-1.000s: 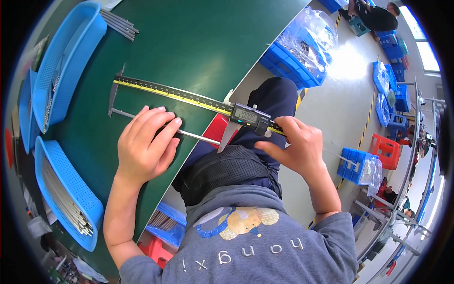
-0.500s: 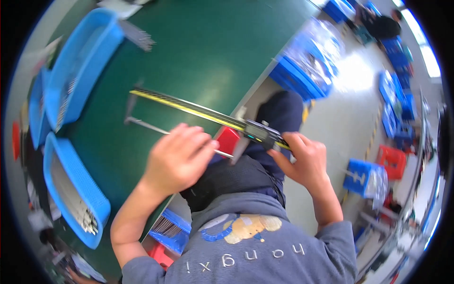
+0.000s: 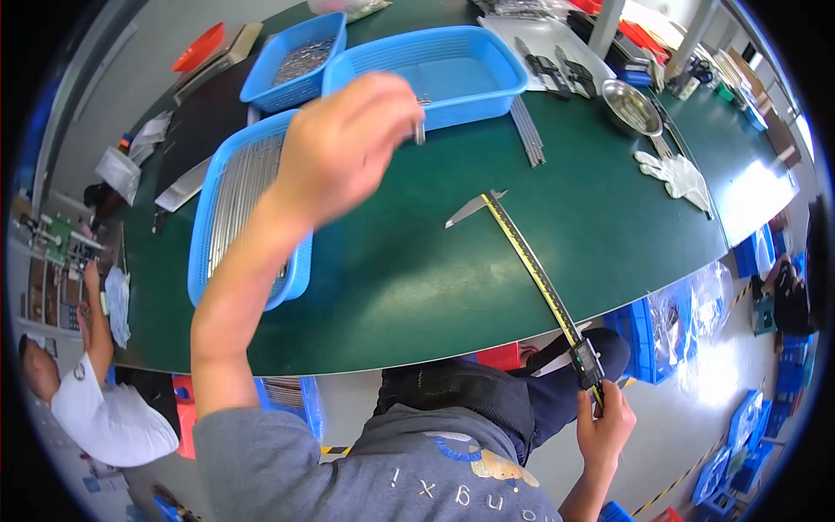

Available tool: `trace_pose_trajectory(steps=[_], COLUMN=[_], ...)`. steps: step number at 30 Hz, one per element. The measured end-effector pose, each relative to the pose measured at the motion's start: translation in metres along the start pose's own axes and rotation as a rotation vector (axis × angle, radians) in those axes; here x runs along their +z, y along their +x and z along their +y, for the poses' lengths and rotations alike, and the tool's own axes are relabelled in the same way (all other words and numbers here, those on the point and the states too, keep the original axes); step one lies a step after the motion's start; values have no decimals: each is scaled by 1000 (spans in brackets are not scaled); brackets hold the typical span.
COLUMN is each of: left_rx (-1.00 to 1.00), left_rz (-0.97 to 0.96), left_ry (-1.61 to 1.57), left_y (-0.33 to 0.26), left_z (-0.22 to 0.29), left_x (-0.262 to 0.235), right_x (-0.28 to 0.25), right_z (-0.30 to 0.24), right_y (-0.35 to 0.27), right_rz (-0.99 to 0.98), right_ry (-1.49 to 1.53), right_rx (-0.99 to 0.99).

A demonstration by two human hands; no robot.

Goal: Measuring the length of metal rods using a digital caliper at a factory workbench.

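I see a deep green bench (image 3: 391,261) with a pale sheen. The digital caliper (image 3: 535,270) shows me silver jaws, a black scale striped bright yellow, and a black display housing. The plastic baskets (image 3: 474,109) all come through light blue; the metal rods (image 3: 239,209), silver-grey. I make the glove (image 3: 678,178) white, the T-shirt (image 3: 374,487) grey with a tan-and-blue print, the floor tape (image 3: 335,450) black-and-yellow.

Rods (image 3: 237,209) lie in the basket (image 3: 298,277) left of calipers (image 3: 537,271).

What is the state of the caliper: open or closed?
The caliper is open: its display slider sits near the right hand, far from the jaw at the other end.
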State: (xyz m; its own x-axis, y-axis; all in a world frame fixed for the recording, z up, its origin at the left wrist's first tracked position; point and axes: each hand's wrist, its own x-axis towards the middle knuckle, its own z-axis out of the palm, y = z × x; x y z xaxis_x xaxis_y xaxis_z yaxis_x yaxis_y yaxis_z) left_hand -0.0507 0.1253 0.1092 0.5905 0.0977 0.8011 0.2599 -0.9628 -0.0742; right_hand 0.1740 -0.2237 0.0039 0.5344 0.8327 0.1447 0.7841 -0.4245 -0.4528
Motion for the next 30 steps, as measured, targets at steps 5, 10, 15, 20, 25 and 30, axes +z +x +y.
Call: trace_pose_trajectory(steps=[5,10,15,20,25,30], left_rx=[-99,-539,-1145,-1506,-1523,-1505], left_rz=[-161,-344,-750,-780,-824,-516], left_ry=[202,242,485,210,285,-44], left_y=[-25,-48,-81,-93,-85,-88], left_z=[-99,-114,-117,-128,-125,-115], left_x=[22,-4,-46,-49,-43,-84], right_x=[1,1,1,0,-2,-4], right_z=[5,10,12,9,6,0], right_y=[-1,-3,0,1,1,7], right_rz=[17,14,6,5,46,-13], right_ry=[13,-5,14,19,17,44], right_rx=[-17,0,-11,-10,38,29])
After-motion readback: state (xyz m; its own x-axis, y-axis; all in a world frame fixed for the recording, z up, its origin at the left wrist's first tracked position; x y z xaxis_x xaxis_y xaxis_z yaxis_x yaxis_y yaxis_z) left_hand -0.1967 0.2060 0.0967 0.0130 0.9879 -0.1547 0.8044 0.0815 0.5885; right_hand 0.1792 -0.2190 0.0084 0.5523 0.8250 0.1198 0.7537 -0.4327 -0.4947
